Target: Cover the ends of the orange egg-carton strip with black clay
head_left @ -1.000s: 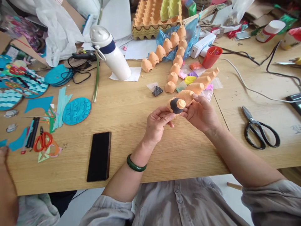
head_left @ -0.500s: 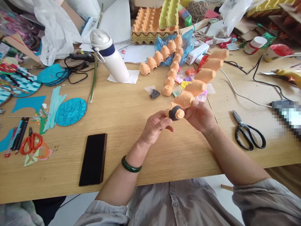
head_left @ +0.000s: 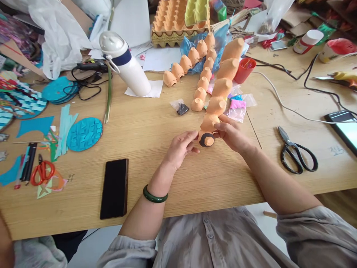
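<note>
An orange strip of egg carton cups (head_left: 222, 88) points away from me, held by its near end above the table. A black ring (head_left: 203, 140) of clay-like material surrounds the tip of its nearest cup. My left hand (head_left: 178, 149) pinches the left edge of that end cup, and a dark green bangle is on the wrist. From the other side, my right hand (head_left: 234, 136) grips the strip, thumb on top and fingers partly hidden behind. Two more cup strips (head_left: 185, 64) lie just beyond, beside a small bag of black material (head_left: 182, 108).
A white bottle (head_left: 128, 67) stands at the back left. Black scissors (head_left: 296, 150) lie right, a phone (head_left: 114, 189) front left. Past the strip are a red cup (head_left: 244, 70) and clay packets (head_left: 237, 108). Stacked egg trays (head_left: 167, 28) sit at the back. Another person's sleeve (head_left: 39, 253) shows lower left.
The strip's far end has swung left, uncovering the red cup and packets. Both hands still hold its near end, which sits slightly lower. The camera view has shifted a little.
</note>
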### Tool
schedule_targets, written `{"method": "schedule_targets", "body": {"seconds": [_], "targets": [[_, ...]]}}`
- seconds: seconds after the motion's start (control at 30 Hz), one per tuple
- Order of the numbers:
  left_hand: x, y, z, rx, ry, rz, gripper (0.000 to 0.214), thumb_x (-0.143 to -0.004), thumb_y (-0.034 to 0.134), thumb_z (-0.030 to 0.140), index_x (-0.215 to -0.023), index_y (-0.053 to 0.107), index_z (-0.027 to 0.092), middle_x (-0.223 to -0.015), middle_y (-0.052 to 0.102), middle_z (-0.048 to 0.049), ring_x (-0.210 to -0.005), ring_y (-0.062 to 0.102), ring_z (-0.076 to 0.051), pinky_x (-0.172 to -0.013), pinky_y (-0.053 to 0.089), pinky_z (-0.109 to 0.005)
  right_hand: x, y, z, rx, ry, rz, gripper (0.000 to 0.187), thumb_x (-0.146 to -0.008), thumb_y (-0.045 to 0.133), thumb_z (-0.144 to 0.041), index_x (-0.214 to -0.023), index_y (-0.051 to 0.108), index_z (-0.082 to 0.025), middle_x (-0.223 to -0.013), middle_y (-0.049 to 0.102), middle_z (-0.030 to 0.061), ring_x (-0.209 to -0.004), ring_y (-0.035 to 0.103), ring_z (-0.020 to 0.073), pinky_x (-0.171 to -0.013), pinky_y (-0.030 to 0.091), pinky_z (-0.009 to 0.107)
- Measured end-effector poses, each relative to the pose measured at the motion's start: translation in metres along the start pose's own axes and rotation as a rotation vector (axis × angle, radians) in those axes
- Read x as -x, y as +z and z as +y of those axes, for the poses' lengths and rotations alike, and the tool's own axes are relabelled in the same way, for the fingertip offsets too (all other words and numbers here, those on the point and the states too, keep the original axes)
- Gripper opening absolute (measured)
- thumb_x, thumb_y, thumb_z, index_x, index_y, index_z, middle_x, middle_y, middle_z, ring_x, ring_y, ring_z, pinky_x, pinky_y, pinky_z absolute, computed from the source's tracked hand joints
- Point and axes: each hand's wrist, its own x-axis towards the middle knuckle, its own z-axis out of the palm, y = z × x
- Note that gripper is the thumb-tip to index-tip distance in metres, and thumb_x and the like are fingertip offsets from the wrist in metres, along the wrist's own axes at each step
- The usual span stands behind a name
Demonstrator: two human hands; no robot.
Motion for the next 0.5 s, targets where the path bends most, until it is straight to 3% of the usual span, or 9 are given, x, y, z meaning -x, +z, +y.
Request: {"method": "schedule_targets", "body": {"seconds": [0.1,0.17,0.33,0.4,0.5], "targets": [[-0.003,-0.002,0.002,0.055,0.110,0.224,0.029,-0.086,0.079,0.044,-0.088,0.078,0.015,-0.079,0.073,-0.0016,-0.045,0.031,-0.001,-0.044,0.039,-0.019,0.000,0.003,0.003,0.081,0.044,0.022,0.034,-0.081,0.074,-0.038,-0.110,0.067,-0.022,-0.094,0.074,0.0026,-0.081,0.068,0.0180,-0.062,0.054,0.027],[-0.006,-0.003,0.004,0.140,0.101,0.270,0.026,-0.092,0.073,0.040,-0.088,0.078,0.015,-0.075,0.072,-0.0008,-0.045,0.032,-0.002,-0.047,0.040,-0.018,0.001,0.007,0.006,0.140,0.078,0.039,0.040,-0.081,0.074,-0.037,-0.117,0.066,-0.023,-0.083,0.071,0.0006,-0.075,0.067,0.0186,-0.059,0.052,0.028],[-0.007,-0.003,0.004,0.270,0.001,0.235,0.036,-0.100,0.060,0.046,-0.093,0.076,0.014,-0.086,0.076,-0.0057,-0.063,0.060,-0.008,-0.078,0.059,-0.025,0.004,0.016,0.016,0.305,0.047,0.007,0.064,-0.085,0.074,-0.047,-0.140,0.057,-0.020,-0.083,0.070,0.0011,-0.074,0.068,0.0208,-0.062,0.053,0.032],[-0.006,-0.001,0.004,0.320,0.009,0.214,0.043,-0.102,0.054,0.051,-0.100,0.076,0.015,-0.098,0.078,-0.0091,-0.085,0.072,-0.014,-0.096,0.060,-0.032,0.006,0.015,0.017,0.559,-0.021,0.062,0.067,-0.088,0.072,-0.053,-0.144,0.058,-0.019,-0.081,0.069,0.0020,-0.074,0.067,0.0223,-0.064,0.053,0.034],[-0.003,0.002,0.006,0.402,0.031,0.150,0.056,-0.105,0.042,0.060,-0.116,0.074,0.015,-0.119,0.078,-0.0126,-0.121,0.072,-0.023,-0.113,0.054,-0.040,0.007,0.010,0.016,0.999,-0.194,0.238,0.062,-0.090,0.073,-0.055,-0.139,0.066,-0.017,-0.093,0.072,0.0084,-0.083,0.068,0.0268,-0.071,0.056,0.041]]}}
